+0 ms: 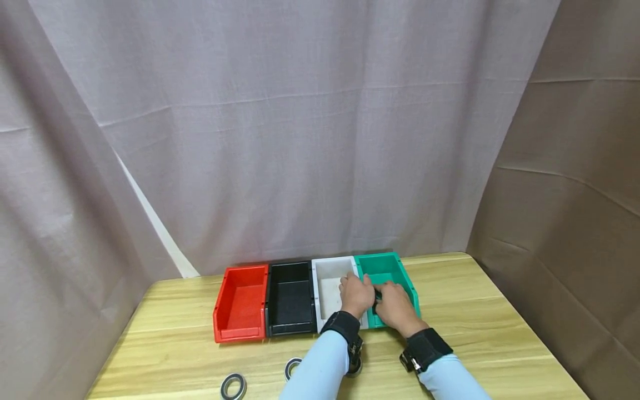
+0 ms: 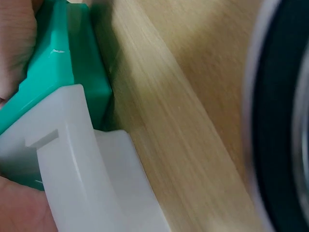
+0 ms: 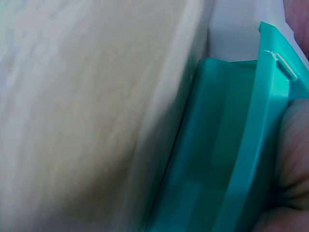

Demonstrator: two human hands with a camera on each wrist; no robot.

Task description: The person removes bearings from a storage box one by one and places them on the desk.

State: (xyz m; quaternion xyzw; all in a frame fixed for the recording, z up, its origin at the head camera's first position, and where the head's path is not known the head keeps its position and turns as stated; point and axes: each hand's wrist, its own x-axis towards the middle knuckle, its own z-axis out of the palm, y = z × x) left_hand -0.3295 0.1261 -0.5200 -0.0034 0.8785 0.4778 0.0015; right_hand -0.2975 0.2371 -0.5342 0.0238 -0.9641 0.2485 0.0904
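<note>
My left hand (image 1: 357, 294) is bent over the white bin (image 1: 328, 278), near the wall it shares with the green bin (image 1: 385, 264). Close beside it, my right hand (image 1: 397, 305) reaches down into the green bin. A small dark patch shows between the two hands; I cannot tell whether they hold something there. In the left wrist view, part of the left hand (image 2: 24, 205) sits inside the white bin's front wall (image 2: 72, 145). Fingers of the right hand (image 3: 295, 145) lie behind the green front lip (image 3: 251, 145) in the right wrist view.
Left of the white bin stand a black bin (image 1: 290, 297) and a red bin (image 1: 245, 300), side by side. On the wooden table (image 1: 165, 344) in front lie ball bearings (image 1: 233, 386), one partly behind the left sleeve (image 1: 320, 369). Grey curtains (image 1: 280, 139) hang behind.
</note>
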